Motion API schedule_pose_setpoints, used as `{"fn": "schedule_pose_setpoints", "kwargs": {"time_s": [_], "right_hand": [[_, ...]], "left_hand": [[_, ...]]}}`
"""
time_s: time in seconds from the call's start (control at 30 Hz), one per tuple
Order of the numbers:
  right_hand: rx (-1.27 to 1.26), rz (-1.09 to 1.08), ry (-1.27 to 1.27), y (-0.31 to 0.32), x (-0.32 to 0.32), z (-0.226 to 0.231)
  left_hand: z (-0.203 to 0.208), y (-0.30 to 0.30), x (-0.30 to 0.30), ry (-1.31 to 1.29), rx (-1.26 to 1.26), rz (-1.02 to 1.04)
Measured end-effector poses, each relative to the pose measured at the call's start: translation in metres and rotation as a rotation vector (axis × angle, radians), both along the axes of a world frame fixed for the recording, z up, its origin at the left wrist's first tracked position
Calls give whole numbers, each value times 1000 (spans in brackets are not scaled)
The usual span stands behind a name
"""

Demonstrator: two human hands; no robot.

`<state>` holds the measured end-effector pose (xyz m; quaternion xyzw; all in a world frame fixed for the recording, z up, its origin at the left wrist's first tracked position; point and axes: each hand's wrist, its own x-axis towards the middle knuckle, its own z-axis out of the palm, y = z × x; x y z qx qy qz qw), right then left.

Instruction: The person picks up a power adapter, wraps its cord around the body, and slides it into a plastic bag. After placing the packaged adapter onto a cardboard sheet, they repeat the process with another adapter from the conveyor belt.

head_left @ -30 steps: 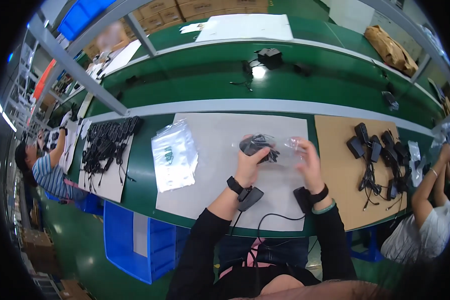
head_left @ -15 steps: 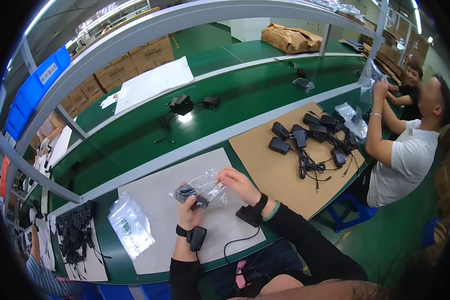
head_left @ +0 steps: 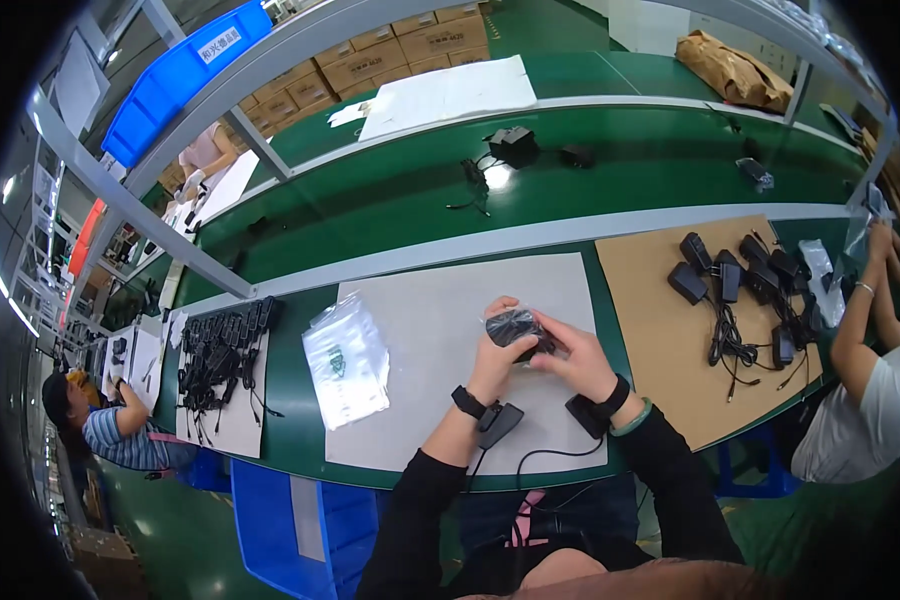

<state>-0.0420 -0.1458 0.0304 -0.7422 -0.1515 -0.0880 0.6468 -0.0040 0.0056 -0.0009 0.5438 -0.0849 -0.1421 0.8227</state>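
Observation:
Above the light grey mat (head_left: 450,300), a black power adapter in a clear plastic bag (head_left: 513,326) is held between both my hands. My left hand (head_left: 494,364) wraps it from the left, thumb across its front. From the right, the fingers of my right hand (head_left: 582,362) press against its side and lower edge, drawing the bag snug round it. The adapter's cable cannot be made out. A stack of flat clear bags (head_left: 346,362) with a green mark lies on the mat's left part, a little away from my left hand.
Loose black adapters with cables (head_left: 730,280) lie on a brown board (head_left: 660,350) to the right. More black adapters (head_left: 220,350) sit in rows at left. Beyond a metal rail (head_left: 420,260) runs a green belt (head_left: 370,200) carrying several adapters. Co-workers sit on both sides.
The view has swung left. My right hand, earlier pinching the loose end of the bag away from the adapter, has come in against it. The plastic now lies closer round the adapter.

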Motion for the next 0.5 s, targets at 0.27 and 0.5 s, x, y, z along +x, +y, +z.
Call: {"fn": "schedule_pose_setpoints", "kwargs": {"time_s": [0.27, 0.5], "right_hand": [[63, 58, 356, 6, 2, -1], [-65, -296, 255, -107, 171, 22]], "left_hand": [[1, -9, 7, -282, -53, -116], [5, 14, 16, -54, -53, 382]]}}
